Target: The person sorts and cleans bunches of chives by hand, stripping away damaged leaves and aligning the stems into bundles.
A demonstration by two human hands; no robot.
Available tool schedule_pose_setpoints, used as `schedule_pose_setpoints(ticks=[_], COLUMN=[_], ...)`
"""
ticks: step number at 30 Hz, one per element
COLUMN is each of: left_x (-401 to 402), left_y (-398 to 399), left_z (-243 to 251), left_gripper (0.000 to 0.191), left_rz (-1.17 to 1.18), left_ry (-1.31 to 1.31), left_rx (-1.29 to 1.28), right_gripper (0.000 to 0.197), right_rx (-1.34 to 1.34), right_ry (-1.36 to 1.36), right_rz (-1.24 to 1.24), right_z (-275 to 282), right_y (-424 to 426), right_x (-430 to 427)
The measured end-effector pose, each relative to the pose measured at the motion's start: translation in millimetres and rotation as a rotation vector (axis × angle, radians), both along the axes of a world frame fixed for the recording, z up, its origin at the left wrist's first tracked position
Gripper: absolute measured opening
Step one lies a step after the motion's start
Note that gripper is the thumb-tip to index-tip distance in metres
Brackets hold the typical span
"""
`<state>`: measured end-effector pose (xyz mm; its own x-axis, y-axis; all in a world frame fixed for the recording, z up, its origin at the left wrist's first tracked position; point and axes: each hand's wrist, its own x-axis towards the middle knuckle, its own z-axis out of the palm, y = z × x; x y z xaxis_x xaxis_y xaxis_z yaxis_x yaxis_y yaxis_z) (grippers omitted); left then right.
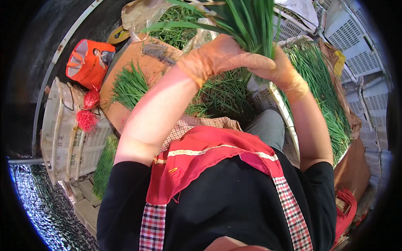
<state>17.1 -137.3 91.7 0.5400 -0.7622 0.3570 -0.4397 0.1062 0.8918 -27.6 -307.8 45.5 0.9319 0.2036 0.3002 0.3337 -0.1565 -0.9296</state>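
Note:
Both my hands wear thin orange gloves and are raised at the top centre of the head view. My left hand (226, 56) wraps the lower part of a bunch of long green garlic chives (248, 25), its thumb pointing right. Close against it, my right hand (284, 70) is on the bunch from the other side; its fingers are partly hidden. The leaves spread upward and run out of the picture. Beneath my hands lies a heap of loose chive trimmings (223, 94). To the left, a bundle of chives (130, 86) rests on an orange-brown board (117, 108).
A plastic crate full of chives (326, 94) stands at the right. White crates (348, 40) are stacked behind it. On the left are a red bag (89, 64), red plastic twine (86, 119) and a white crate (75, 138) bearing writing. A clear plastic bag (144, 26) holds more greens.

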Motion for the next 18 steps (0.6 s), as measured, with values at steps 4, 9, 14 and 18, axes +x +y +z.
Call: schedule_pose_setpoints(ticks=[4,9,14,18], left_x=[0.2,-39.3,-72.3,-81.2], left_y=[-69.4,-177.8,-236.5,-269.6], left_z=[3.4,-36.4,-69.0,-113.2], left_gripper=[0.041,0.040,0.057,0.061], left_rz=[-0.135,-0.070,-0.414,-0.581], left_ry=[-0.126,-0.069,0.251,1.089], left_rx=[-0.003,-0.184,-0.071,-0.200], right_gripper=[0.047,0.049,0.047,0.042], right_rx=[0.089,-0.344,0.102,0.266], right_ry=[0.118,0.035,0.281,0.370], right_rz=[-0.127,-0.272,-0.345,-0.422], right_z=[10.9,-24.6,-91.7,-137.3], right_y=[-60.6,-149.6,-214.8,-231.3], right_x=[-24.2,-83.9,-140.8,-147.0])
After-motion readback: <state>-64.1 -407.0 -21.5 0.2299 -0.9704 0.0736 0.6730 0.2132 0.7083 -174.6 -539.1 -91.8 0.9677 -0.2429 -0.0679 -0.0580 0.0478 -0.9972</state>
